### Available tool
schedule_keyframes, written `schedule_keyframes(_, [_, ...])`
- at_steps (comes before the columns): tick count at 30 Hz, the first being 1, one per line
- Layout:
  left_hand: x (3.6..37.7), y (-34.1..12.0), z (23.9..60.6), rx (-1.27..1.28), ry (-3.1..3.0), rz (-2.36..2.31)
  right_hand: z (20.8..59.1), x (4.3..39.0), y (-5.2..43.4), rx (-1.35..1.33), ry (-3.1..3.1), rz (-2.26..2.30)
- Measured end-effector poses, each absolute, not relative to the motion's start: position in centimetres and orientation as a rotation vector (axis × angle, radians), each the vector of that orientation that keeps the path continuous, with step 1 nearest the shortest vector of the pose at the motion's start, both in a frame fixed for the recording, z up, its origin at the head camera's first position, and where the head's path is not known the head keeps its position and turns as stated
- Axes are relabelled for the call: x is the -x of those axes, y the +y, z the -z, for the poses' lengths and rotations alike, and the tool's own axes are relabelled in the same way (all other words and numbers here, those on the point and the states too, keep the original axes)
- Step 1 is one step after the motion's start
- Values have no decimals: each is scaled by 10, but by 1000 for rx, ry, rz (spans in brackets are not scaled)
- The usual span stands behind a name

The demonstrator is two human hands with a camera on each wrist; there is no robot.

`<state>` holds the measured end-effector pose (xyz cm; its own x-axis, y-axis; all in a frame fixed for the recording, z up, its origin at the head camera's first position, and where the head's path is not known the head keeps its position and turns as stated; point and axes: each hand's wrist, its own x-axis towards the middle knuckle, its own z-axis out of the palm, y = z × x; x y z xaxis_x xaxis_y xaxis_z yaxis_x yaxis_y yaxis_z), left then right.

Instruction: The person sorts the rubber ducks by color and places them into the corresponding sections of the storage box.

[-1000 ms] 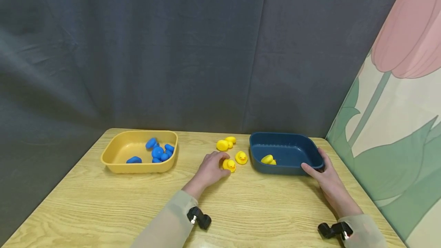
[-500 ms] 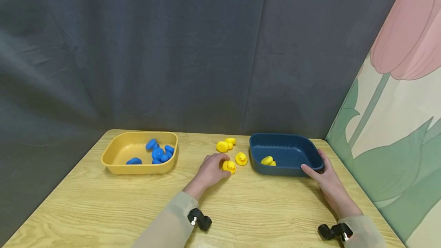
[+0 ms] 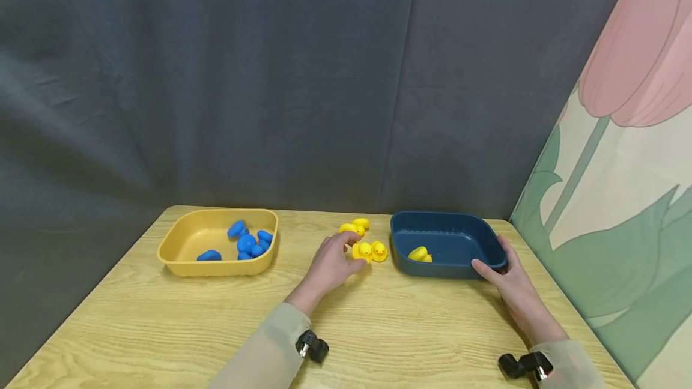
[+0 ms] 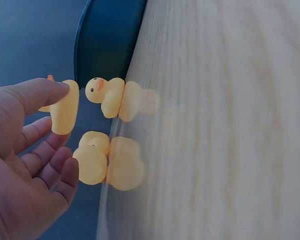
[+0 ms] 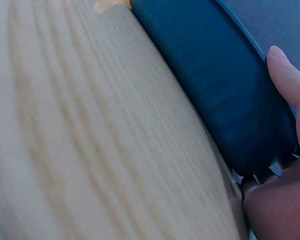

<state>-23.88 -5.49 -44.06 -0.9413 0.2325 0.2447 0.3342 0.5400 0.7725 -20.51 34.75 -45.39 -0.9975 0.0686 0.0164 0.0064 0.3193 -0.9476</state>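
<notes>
My left hand (image 3: 331, 263) pinching a yellow duck (image 3: 360, 250) at its 2 o'clock, my right hand (image 3: 505, 272) gripping the blue tray (image 3: 489, 242) rim at its 11 o'clock

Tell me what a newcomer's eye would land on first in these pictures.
The small yellow rubber duck pinched in the left hand at the middle of the light wooden table, with another yellow duck beside it. To the right, the right hand grips the dark blue plastic tray; to the left sits a yellow plastic tray of blue toys.
</notes>
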Motion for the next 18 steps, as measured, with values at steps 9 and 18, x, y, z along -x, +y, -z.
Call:
schedule_keyframes(9, [238, -44, 424, 534, -2564, 1370, 455, 204, 347, 52, -2492, -1815])
schedule_keyframes(18, [242, -22, 411, 551, -2493, 1363, 456, 205, 347, 50, -2478, -1827])
